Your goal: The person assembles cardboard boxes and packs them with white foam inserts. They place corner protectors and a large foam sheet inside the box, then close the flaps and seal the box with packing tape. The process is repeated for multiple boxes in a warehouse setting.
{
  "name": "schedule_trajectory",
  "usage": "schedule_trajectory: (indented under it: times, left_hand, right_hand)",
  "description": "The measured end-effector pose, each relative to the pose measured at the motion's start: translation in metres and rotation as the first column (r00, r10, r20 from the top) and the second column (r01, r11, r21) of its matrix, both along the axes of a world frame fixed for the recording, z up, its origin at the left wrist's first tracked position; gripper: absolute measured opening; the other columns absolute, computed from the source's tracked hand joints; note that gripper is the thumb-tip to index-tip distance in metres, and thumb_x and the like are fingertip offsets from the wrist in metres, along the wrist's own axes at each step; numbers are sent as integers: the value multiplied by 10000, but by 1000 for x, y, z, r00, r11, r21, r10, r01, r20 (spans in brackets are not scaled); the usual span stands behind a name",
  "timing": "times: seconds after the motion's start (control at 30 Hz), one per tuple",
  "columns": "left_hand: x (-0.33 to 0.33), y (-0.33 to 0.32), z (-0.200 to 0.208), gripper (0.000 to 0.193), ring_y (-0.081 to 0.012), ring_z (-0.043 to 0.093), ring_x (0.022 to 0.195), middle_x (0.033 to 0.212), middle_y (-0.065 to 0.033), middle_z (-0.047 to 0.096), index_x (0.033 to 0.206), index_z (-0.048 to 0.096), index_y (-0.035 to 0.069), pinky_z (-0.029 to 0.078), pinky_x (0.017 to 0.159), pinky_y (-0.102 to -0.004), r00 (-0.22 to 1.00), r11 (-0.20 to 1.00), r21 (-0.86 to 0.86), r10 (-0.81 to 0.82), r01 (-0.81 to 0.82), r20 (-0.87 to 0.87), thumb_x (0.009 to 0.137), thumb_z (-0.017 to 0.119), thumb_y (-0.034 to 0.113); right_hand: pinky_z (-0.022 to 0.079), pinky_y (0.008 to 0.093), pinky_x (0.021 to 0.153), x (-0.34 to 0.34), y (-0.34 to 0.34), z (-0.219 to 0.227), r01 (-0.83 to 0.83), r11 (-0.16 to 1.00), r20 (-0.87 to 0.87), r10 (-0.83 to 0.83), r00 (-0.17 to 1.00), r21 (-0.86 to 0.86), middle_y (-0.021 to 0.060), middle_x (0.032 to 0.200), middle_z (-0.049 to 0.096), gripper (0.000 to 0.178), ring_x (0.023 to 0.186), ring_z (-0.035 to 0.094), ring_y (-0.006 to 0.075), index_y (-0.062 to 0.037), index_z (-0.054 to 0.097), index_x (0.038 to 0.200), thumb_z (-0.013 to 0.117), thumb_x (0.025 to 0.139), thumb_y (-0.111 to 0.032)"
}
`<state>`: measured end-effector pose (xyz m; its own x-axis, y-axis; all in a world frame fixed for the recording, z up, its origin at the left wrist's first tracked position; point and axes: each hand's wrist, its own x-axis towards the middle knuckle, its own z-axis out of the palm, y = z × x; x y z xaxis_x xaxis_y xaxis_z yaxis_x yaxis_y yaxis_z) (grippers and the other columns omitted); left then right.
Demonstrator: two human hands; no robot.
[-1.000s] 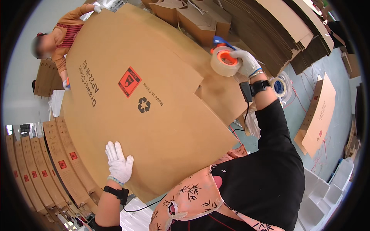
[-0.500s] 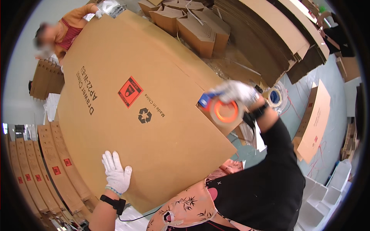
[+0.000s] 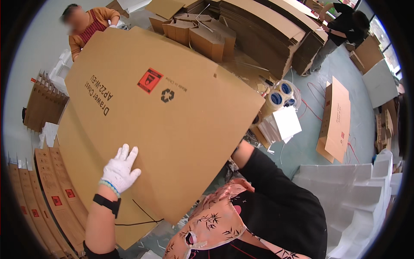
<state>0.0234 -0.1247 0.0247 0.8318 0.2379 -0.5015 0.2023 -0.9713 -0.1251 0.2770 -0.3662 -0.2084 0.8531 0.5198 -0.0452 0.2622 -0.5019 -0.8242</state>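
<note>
A large brown cardboard box (image 3: 185,134) with dark print and a red warning label (image 3: 150,80) spreads out in front of me. My left hand (image 3: 120,172), in a white knit glove, lies on its near left part, fingers stretched and thumb apart. Below the near edge, another cardboard surface (image 3: 129,226) shows. My right forearm reaches under the box's right edge. The right hand is hidden there, so what it holds or touches does not show. Across the box, a co-worker in an orange top (image 3: 88,28) has both hands near its far left edge.
Clear tape rolls with blue cores (image 3: 276,98) and a white stack (image 3: 288,123) sit beyond the right edge. Folded cartons (image 3: 202,36) and flat cardboard stacks (image 3: 258,32) stand at the back. Foam pieces (image 3: 345,194) are at right, upright cartons (image 3: 56,190) at left. Another person (image 3: 340,30) stands far right.
My right hand, earlier over the box's right corner with a tape dispenser, has gone under the edge; the dispenser is out of sight. The left hand stays flat on the cardboard. The view has shifted.
</note>
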Motion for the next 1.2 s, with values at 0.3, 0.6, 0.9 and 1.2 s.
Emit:
schedule_trajectory:
  times: [0.3,0.6,0.9,1.2]
  left_hand:
    - [8,-27,10,955,-420,617,1182,1603,-218,325,1599,248,245,536,960,-483,982,983,184,9,26,-188,814,727,503]
    - [0,-17,-4,980,-441,585,1229,1595,-252,319,1602,242,285,518,994,-486,995,990,130,-34,45,-91,789,739,514]
    - [-7,-11,-15,932,-432,543,1299,1621,-241,279,1608,243,295,486,1053,-453,998,995,73,62,-60,-18,818,677,530]
    - [-23,-17,-20,860,-431,484,1358,1631,-230,261,1606,253,253,439,1097,-481,989,988,45,148,-149,23,895,601,591]
  right_hand:
    - [530,408,932,-15,-46,-34,-111,986,271,142,952,-126,166,1184,690,259,1111,658,283,-23,669,1157,573,966,-169]
    - [521,396,956,-282,-66,29,-367,834,-283,500,818,413,178,1176,683,341,1098,654,284,-41,647,1232,607,946,-223]
    - [472,446,1024,-322,141,37,-182,938,-284,268,920,295,191,1316,613,445,1171,615,335,-67,600,1306,583,962,-349]
    - [470,397,1048,-308,156,-13,-105,791,-631,553,544,602,149,1359,613,495,1200,614,266,-32,562,1365,643,954,-294]
